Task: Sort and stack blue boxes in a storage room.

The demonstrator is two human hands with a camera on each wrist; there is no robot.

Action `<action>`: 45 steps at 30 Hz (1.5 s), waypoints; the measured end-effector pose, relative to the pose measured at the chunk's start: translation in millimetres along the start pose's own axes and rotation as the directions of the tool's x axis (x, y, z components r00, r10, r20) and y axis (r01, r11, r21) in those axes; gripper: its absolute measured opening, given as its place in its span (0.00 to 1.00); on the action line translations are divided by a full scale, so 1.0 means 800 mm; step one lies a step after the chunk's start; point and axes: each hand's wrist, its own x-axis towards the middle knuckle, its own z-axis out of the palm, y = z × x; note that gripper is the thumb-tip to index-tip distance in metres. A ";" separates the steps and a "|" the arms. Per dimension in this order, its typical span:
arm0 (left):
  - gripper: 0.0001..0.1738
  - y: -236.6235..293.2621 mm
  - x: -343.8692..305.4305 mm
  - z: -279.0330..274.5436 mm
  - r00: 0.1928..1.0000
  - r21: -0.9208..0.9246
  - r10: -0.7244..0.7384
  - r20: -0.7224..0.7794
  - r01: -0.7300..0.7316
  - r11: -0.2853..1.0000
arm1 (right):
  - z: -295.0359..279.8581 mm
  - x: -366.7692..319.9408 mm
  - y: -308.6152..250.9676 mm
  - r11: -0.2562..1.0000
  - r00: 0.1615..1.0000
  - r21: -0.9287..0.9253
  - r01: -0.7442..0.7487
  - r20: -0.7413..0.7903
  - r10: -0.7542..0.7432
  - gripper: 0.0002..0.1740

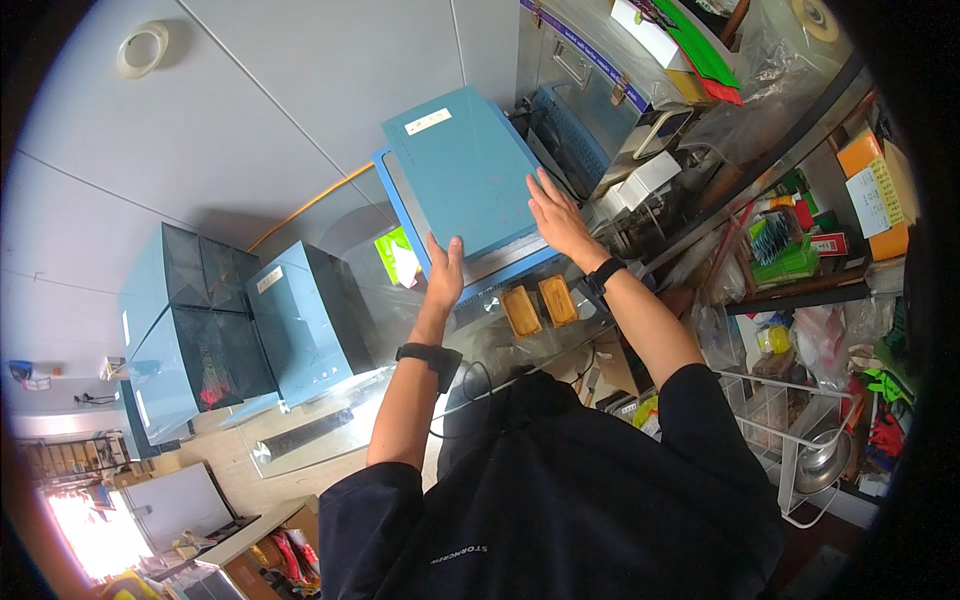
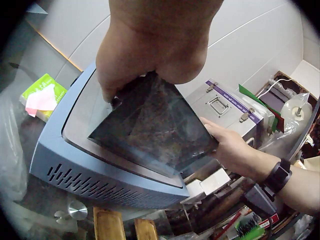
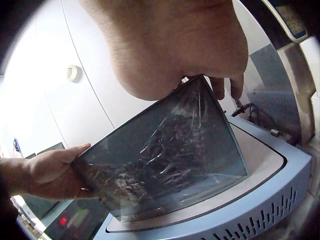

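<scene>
A teal box with dark glassy sides and a white label on top is held between both hands. In the right wrist view its glossy side shows creased reflections. Its lower edge is right at the grey top of a pale blue slotted machine. My left hand grips the near left corner, thumb uppermost. Across from it, my right hand holds the right side, fingers pointing forward along the edge; some fingertips are hidden in the left wrist view.
More teal boxes stand on the left. Two small wooden trays sit before the machine. A metal case stands behind to the right, with a white carton nearby. A green packet lies left of the machine. Cluttered shelves flank the right.
</scene>
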 end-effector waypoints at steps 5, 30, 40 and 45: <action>0.47 0.002 -0.001 0.001 1.000 -0.012 -0.008 -0.005 0.008 1.000 | 0.001 0.000 0.001 1.000 1.000 0.008 0.015 -0.009 -0.015 0.26; 0.46 0.000 -0.001 0.002 1.000 -0.003 0.003 -0.008 -0.003 1.000 | 0.001 0.001 0.002 0.999 0.999 0.013 0.036 -0.009 -0.036 0.26; 0.46 -0.001 0.000 0.001 0.999 -0.018 -0.031 0.013 0.031 0.999 | 0.002 0.000 0.002 0.999 0.999 0.009 0.031 -0.010 -0.031 0.26; 0.48 -0.010 0.002 0.004 1.000 0.010 -0.007 -0.019 0.007 1.000 | 0.003 0.000 0.004 1.000 1.000 0.010 0.022 -0.004 -0.022 0.26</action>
